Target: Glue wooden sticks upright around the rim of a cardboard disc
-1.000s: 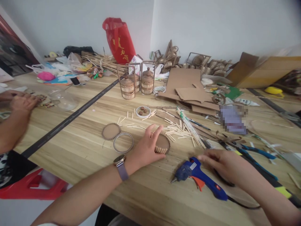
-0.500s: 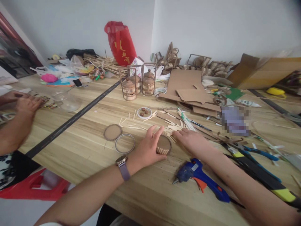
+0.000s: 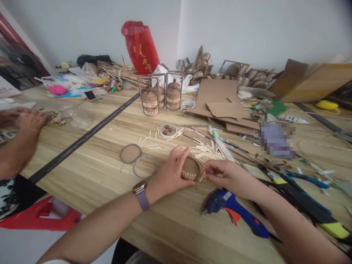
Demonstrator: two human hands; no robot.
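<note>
My left hand (image 3: 172, 170), with a watch on its wrist, curls its fingers and thumb round the left side of a round cardboard base (image 3: 191, 165). Short upright sticks line the base's near edge. At the base's right, my right hand (image 3: 224, 174) pinches a short wooden stick (image 3: 201, 177) between thumb and fingers. Loose sticks (image 3: 210, 149) lie scattered behind both hands. Left of my left hand are a pale ring (image 3: 134, 167) and another round cardboard disc (image 3: 131, 153). A blue glue gun (image 3: 238, 211) lies in front of my right hand.
Lidded miniature baskets (image 3: 150, 102) stand in frames farther back, beside cardboard sheets (image 3: 217, 95). A small dish (image 3: 168, 125) holds brown beads. Pliers (image 3: 305, 179) and a yellow-black cutter (image 3: 334, 229) lie right. Another person's hands (image 3: 30, 119) work at far left.
My right hand has drawn back from the loose stick pile toward the base's right edge, with a stick now between its fingers. My left hand stays at the base.
</note>
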